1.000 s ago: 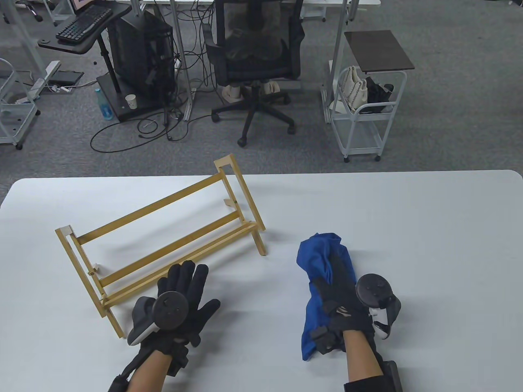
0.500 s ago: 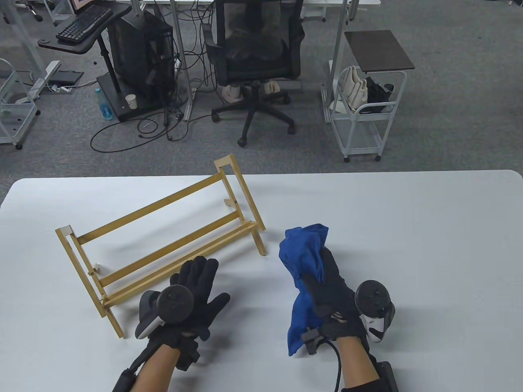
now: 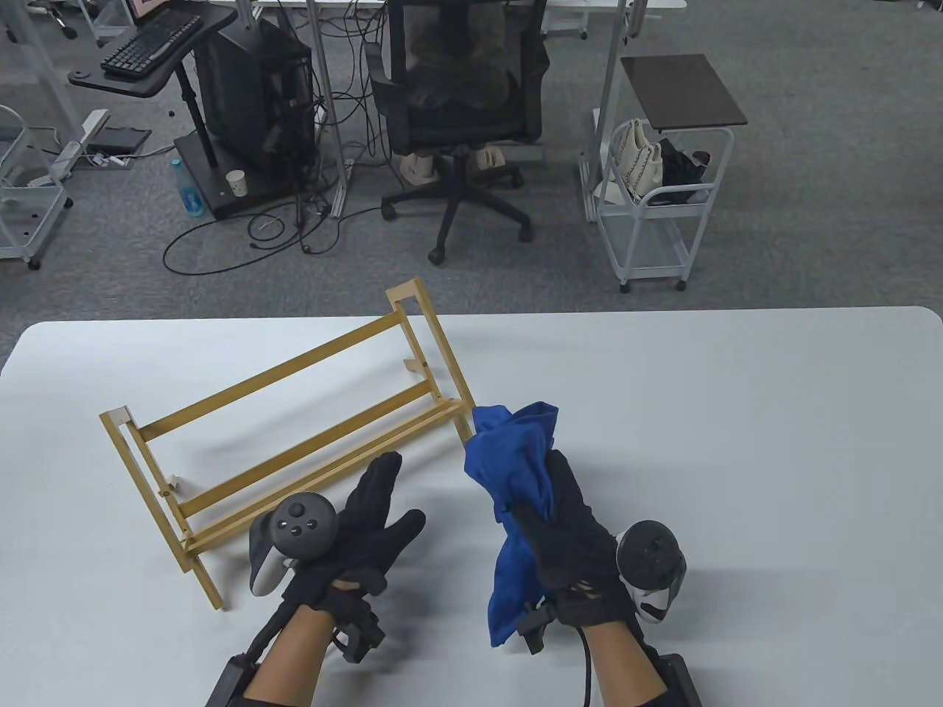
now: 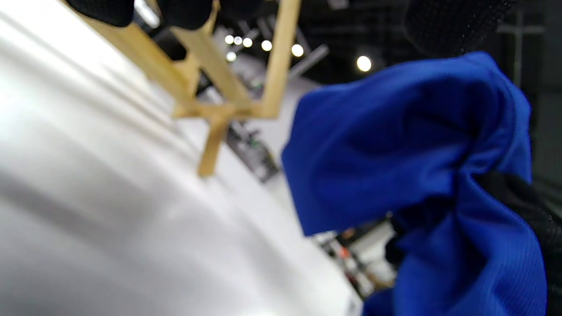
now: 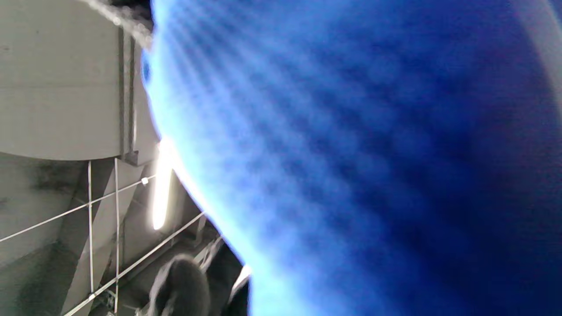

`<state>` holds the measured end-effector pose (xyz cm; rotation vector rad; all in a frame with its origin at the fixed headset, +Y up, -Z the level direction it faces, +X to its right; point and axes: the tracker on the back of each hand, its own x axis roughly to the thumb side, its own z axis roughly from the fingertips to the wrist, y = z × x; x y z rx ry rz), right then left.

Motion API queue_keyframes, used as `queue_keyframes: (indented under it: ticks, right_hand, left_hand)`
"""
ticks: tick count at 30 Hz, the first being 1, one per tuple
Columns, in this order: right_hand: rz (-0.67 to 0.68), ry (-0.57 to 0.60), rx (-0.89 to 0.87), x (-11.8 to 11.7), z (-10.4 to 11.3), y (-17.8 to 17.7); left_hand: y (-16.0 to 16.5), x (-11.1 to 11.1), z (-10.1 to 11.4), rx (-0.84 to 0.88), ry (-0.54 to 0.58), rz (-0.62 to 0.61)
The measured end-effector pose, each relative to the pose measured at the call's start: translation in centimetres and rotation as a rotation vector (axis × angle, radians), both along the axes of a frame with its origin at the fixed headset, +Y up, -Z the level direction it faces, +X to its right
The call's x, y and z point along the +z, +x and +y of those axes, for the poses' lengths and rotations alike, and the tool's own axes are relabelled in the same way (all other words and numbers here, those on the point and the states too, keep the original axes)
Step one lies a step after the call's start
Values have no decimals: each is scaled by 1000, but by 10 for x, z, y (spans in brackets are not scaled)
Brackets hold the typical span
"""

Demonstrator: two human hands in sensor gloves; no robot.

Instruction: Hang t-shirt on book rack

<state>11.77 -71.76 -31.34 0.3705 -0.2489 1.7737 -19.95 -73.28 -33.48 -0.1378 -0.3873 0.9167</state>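
Table view is showing the right hand [image 3: 582, 552] gripping a bunched royal-blue fabric t-shirt [image 3: 516, 471], its fingers [image 3: 563, 486] wrapping tightly around the cloth and holding it up above the white tabletop [image 3: 737, 442]. The shirt's upper end is sitting just beside the right end leg of the light wooden slatted book rack [image 3: 295, 434], which is standing on the tabletop's left half. The left hand [image 3: 361, 530] is hovering flat near the rack's front rails, fingers [image 3: 379, 479] stretching out together and holding nothing. Right wrist view is filling with blurred blue cloth.
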Motion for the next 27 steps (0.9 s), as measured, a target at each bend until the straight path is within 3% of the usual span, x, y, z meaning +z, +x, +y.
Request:
queue_keyframes:
  ticks: [2, 14, 27]
  right_hand:
    - [13, 14, 5, 2, 0, -5]
    - [88, 74, 52, 8, -4, -28]
    - [204, 87, 17, 10, -9, -44]
  left_hand:
    - [4, -2, -5, 11, 4, -38]
    - [30, 1, -29, 451, -194, -241]
    - [48, 3, -43, 617, -353, -406]
